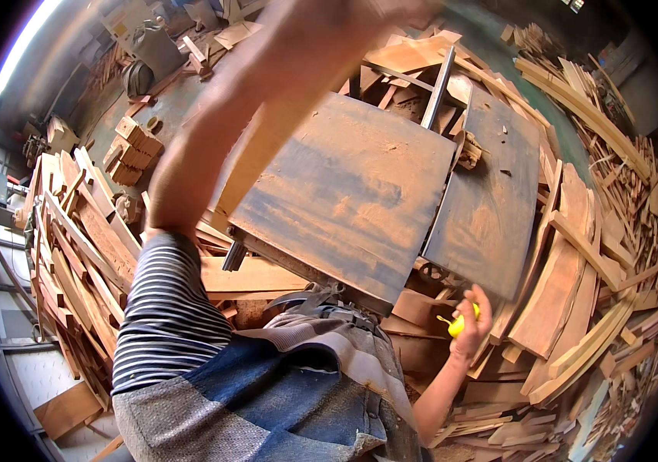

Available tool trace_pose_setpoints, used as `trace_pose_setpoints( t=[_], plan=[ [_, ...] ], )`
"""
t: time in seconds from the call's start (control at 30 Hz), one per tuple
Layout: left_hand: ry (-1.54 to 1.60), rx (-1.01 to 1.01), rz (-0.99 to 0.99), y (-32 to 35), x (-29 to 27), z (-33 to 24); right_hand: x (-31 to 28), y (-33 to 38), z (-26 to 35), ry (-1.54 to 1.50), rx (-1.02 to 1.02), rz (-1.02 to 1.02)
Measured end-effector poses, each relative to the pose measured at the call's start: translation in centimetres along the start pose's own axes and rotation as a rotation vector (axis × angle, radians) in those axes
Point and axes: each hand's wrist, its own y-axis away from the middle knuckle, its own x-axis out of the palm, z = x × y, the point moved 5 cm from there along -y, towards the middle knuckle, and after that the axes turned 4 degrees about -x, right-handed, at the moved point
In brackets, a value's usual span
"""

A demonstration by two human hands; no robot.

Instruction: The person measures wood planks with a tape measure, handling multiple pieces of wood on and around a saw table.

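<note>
My left arm stretches up across the view. At the top edge my left hand is cut off and smeared by motion, so its fingers do not show clearly. Below that forearm a tan wooden board slants beside the table; whether the left hand touches it I cannot tell. Low on the right, my right hand is closed around a small bright yellow object, mostly covered by the fingers. That hand is near the front corner of a sawdust-covered metal saw table, whose narrower right-hand section lies across a gap.
A metal rail runs beyond the table. Wood scraps lie by the gap. Stacked planks stand on the left, and long boards with offcuts pile up on the right. Short blocks sit on the floor at far left.
</note>
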Motion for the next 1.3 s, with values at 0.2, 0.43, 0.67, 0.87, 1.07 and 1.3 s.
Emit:
trace_pose_setpoints(
  t=[0.2, 0.43, 0.67, 0.87, 1.07, 1.3],
  plan=[
    [-0.273, 0.162, 0.229, 8.4, 15.8, 11.2, -2.7, -0.5, 0.1, -0.022, 0.031, -0.239],
    [-0.369, 0.294, 0.469, 18.6, 22.3, 25.1, -1.2, 2.9, -4.8, -0.616, 0.429, -0.038],
    [-0.593, 0.036, 0.601, 21.8, 15.9, 36.1, 1.9, 7.9, -8.3, -0.915, 0.611, 0.004],
    [-0.813, -0.122, 0.695, 23.7, 8.1, 44.9, 2.2, 7.9, -5.0, -0.919, 0.549, 0.036],
    [-0.797, -0.009, 0.735, 23.6, 12.0, 40.8, 3.9, 5.5, 15.6, -0.801, -0.253, 0.560],
    [-0.674, -0.013, 0.755, 24.6, 17.0, 40.4, 6.8, 7.8, 25.0, -0.973, -0.552, 0.517]
  ],
)
